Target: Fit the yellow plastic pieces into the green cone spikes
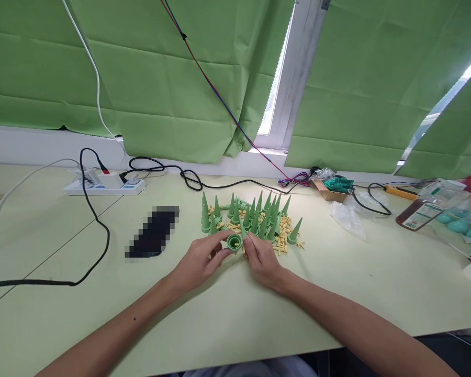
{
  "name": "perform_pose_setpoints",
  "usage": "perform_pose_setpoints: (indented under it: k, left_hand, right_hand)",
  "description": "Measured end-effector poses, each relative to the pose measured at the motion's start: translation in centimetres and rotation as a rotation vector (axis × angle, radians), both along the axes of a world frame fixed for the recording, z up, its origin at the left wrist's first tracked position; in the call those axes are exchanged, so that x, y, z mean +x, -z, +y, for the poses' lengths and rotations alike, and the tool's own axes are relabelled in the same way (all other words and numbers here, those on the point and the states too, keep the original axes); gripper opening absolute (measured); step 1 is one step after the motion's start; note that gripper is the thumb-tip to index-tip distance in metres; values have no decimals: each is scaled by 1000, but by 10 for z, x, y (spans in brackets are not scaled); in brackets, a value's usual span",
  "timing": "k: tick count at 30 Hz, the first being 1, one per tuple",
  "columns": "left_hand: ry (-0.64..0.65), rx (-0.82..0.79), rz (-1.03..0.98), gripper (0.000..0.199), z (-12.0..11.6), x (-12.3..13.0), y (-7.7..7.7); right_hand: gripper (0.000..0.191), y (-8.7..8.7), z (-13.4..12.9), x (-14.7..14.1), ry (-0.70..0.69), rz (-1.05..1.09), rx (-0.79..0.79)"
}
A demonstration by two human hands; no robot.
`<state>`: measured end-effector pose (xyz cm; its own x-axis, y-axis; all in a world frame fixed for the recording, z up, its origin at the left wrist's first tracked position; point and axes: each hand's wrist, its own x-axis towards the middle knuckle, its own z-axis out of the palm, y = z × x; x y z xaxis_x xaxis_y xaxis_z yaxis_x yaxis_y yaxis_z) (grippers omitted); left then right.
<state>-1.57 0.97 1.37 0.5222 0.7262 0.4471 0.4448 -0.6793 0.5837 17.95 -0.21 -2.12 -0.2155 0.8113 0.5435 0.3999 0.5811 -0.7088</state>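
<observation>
My left hand pinches a green plastic cone between thumb and fingers. The cone's hollow round end faces me, and a bit of yellow shows inside it. Close beside that rim, my right hand has its thumb and fingers pressed together on a small yellow piece, mostly hidden by the fingertips. Just beyond both hands, several green cones stand point up on the table. Small yellow pieces lie scattered among them.
A dark pixelated patch lies left of the cones. Behind it are a white power strip and a black cable. To the right sit a small cardboard box, a plastic bag and a bottle of brown liquid.
</observation>
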Motion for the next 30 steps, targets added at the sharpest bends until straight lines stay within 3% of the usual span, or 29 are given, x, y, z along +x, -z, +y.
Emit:
perform_pose_setpoints:
  k: [6,15,30]
  left_hand:
    - [-35,-151,-41,31,-4,3,-7]
    - [44,-465,-196,26,-5,7,-14]
    - [163,-808,-380,51,3,4,-14]
  right_hand:
    - [30,-5,-5,0,-91,37,-33]
    - [32,-3,-5,0,-117,56,-40]
    - [28,-3,-4,2,-86,-41,45]
